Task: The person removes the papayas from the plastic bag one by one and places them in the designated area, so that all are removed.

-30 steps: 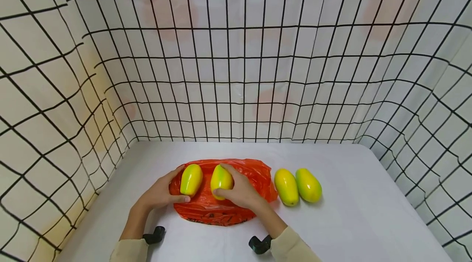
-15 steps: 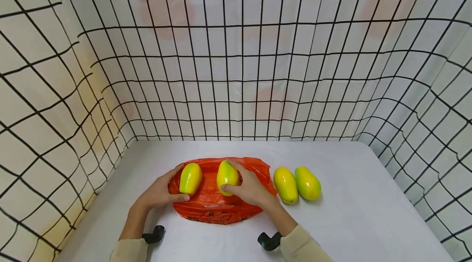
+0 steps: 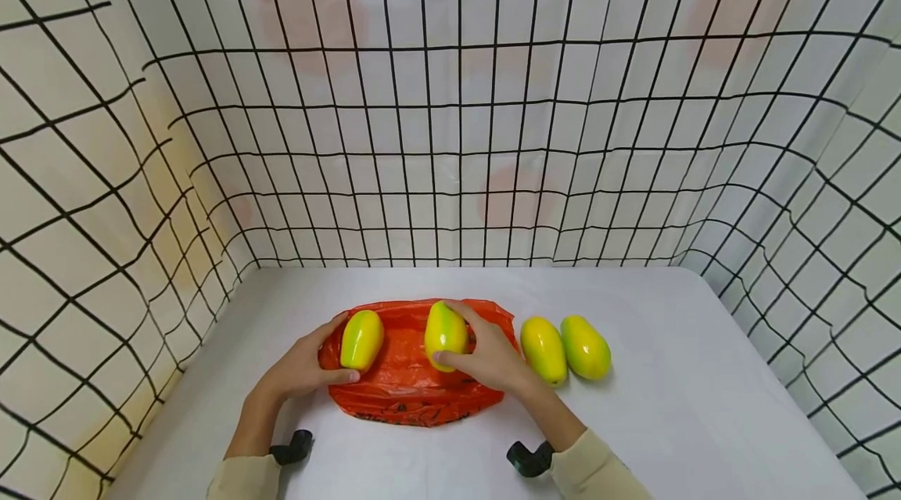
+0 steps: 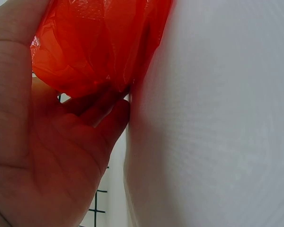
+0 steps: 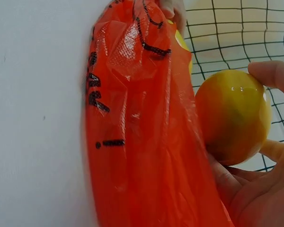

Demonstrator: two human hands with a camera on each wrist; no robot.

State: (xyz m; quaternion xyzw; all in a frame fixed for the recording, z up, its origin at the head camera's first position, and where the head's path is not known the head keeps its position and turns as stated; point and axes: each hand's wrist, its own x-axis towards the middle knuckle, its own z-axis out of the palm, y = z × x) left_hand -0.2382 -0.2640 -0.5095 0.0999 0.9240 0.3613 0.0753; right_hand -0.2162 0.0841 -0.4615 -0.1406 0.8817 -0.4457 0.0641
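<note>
A red plastic bag (image 3: pixel 408 398) lies flattened on the white tabletop, dark printing along its near side. My left hand (image 3: pixel 299 365) curves round the bag's left end, thumb in front and fingers behind, beside a glossy yellow-green mango (image 3: pixel 362 341) on the bag. In the left wrist view the palm (image 4: pixel 61 142) cups the red film. With thumb and fingers my right hand (image 3: pixel 489 355) grips a second mango (image 3: pixel 445 334) over the bag's right half. The right wrist view shows this mango (image 5: pixel 234 116) held at the bag's upper edge.
Two more mangoes, one yellow (image 3: pixel 543 351) and one greener (image 3: pixel 586 347), lie side by side right of the bag. A black wire grid (image 3: pixel 457 132) stands behind and along both sides of the white table (image 3: pixel 669 422). Black wrist-worn devices (image 3: pixel 529 459) sit at both wrists.
My right hand has moved to the right and slightly back with the mango in its grip, widening the gap between it and the left mango. The left hand stays in place.
</note>
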